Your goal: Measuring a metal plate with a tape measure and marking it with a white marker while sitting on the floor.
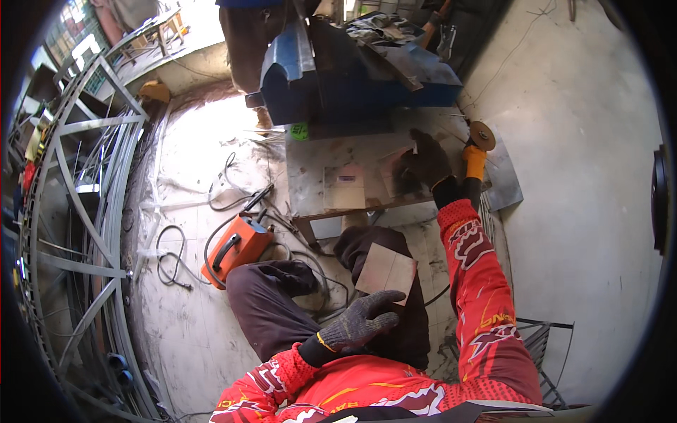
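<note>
the left hand point(361, 321), in a dark knit work glove, pinches the near edge of a square metal plate point(385, 271) that rests on the person's right thigh, fingers closed on it. the right hand point(425, 163), gloved the same, is stretched out over the low steel worktable point(310, 187), palm down on a small plate point(393, 171) lying there; whether the fingers grip it or only press flat cannot be told. just right of that hand lies an angle grinder point(477, 151) with a yellow body and a round disc at its far end. another flat square plate point(344, 187) lies on the table to the left, apart from the hand. a blue machine point(338, 77) stands at the table's far side. on the floor left of the knees sits an orange welding unit point(236, 247) with black cables point(173, 257) looping away. a grey steel gate frame point(77, 190) stands along the left.
</note>
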Tool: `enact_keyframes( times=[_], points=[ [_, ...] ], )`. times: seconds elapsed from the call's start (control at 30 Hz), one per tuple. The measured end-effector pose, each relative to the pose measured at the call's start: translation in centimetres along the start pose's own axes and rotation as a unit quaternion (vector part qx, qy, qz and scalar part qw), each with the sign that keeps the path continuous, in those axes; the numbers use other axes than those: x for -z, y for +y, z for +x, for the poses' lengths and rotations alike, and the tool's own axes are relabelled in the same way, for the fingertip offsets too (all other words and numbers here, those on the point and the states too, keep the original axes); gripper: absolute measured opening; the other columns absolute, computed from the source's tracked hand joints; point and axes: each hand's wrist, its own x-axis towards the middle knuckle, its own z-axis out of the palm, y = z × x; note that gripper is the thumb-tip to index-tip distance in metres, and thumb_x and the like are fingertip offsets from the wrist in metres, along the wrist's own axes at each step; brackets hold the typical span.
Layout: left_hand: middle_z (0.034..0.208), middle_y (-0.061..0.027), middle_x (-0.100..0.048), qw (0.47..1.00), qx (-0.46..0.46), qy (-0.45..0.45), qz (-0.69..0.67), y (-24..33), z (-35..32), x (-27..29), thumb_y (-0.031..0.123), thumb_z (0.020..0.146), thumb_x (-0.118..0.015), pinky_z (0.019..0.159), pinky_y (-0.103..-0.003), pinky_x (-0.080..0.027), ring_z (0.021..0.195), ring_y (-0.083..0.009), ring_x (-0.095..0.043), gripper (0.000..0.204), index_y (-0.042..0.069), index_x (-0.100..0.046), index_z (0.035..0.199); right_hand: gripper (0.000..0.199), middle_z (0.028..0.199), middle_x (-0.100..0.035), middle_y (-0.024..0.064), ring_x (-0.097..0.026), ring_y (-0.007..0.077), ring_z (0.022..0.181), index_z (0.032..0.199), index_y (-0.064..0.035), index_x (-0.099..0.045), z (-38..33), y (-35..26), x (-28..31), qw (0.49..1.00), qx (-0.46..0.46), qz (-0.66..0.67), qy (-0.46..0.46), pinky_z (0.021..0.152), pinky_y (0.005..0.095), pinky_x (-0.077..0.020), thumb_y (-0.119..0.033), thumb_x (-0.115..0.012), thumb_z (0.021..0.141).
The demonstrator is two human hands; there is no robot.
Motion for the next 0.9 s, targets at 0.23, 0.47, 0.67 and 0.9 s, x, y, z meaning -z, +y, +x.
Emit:
enact_keyframes(
  times=[0.23,0.47,0.67,0.9],
  points=[
    [0.127,-0.0099,-0.068,0.998,0.025,-0.015,0.047,0.5,0.6,0.5,0.019,0.100,-0.069,0.095,-0.032,-0.053,0.110,-0.0149,-0.065,0.050,0.003,-0.055,0.145,0.054,0.123,-0.069,0.0141,-0.069,0.0250,0.107,0.138,-0.0040,-0.059,-11.5,-3.0,4.5,0.979,0.067,0.173,0.082,0.089,0.0379,-0.0554,-0.014,-0.080,0.089],
    [0.122,-0.0040,-0.066,0.997,0.039,-0.050,0.054,0.6,1.6,0.8,0.017,0.101,-0.067,0.092,-0.029,-0.054,0.108,-0.0115,-0.062,0.055,0.006,-0.047,0.152,0.049,0.117,-0.068,0.0129,-0.067,0.0228,0.102,0.135,-0.0038,-0.059,-25.0,-7.2,6.0,0.949,-0.083,0.297,0.067,0.086,0.0369,-0.0540,-0.011,-0.077,0.090],
    [0.143,-0.0136,-0.061,0.965,-0.096,-0.030,0.242,-0.3,0.9,0.5,0.021,0.101,-0.066,0.109,-0.039,-0.047,0.127,-0.0254,-0.061,0.054,0.004,-0.050,0.149,0.082,0.133,-0.062,0.0138,-0.066,0.0257,0.109,0.142,-0.0031,-0.050,-27.1,-9.0,7.6,0.946,-0.105,0.307,0.013,0.091,0.0389,-0.0538,-0.018,-0.093,0.074],
    [0.127,-0.0190,-0.068,0.960,-0.169,-0.013,0.222,0.4,1.4,-0.5,0.020,0.092,-0.061,0.102,-0.043,-0.052,0.117,-0.0322,-0.067,0.047,0.004,-0.060,0.136,0.097,0.151,-0.051,0.0227,-0.050,0.0380,0.140,0.152,-0.0011,-0.040,-28.3,-11.2,7.8,0.987,0.051,0.140,0.053,0.114,0.0475,-0.0417,-0.020,-0.093,0.073]
  ],
)
